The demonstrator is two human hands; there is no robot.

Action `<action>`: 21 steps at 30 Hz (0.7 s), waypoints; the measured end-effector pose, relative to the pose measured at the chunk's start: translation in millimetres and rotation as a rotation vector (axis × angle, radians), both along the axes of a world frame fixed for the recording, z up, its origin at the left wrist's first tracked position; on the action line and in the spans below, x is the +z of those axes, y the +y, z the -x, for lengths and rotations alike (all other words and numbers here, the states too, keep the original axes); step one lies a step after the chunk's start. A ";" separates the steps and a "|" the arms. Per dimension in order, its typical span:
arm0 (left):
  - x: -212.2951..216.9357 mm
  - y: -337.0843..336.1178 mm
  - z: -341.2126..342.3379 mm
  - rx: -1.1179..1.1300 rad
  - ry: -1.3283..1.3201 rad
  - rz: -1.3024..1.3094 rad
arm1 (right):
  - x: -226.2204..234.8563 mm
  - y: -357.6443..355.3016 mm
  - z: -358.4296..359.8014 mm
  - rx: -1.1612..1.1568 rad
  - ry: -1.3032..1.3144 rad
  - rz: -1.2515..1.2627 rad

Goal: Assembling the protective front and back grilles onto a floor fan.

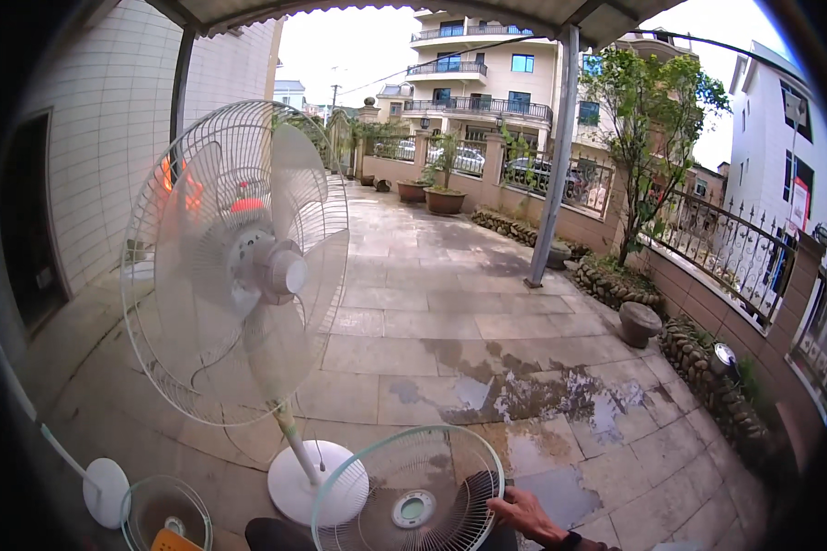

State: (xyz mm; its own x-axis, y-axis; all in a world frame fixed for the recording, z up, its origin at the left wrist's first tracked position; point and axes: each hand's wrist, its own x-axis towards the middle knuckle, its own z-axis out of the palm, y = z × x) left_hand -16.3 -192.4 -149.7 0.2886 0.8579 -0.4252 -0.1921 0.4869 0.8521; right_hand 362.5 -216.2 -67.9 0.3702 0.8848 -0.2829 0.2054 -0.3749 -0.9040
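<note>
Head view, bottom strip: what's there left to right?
Small white round disc → clear round bowl-like cover with something orange inside → white round base of the standing fan → detached pale-green wire fan grille → right hand resting on the grille's rim.

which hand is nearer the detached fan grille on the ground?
Right. The right hand rests on the rim of the detached fan grille, at its right edge. The left hand is not in view, so its distance cannot be judged.

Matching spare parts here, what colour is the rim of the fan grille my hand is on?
Pale green rim on the fan grille, head view.
</note>
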 end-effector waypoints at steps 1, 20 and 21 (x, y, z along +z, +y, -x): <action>-1.3 -0.1 -0.3 -0.050 0.022 -0.103 | -1.5 2.1 -1.6 0.002 0.014 0.016; 22.1 39.5 60.9 0.184 0.768 -0.614 | -12.0 74.0 -39.7 -0.088 0.032 -0.077; 15.0 45.5 66.7 0.176 0.895 -0.699 | -26.0 78.5 -52.6 -0.086 -0.017 -0.066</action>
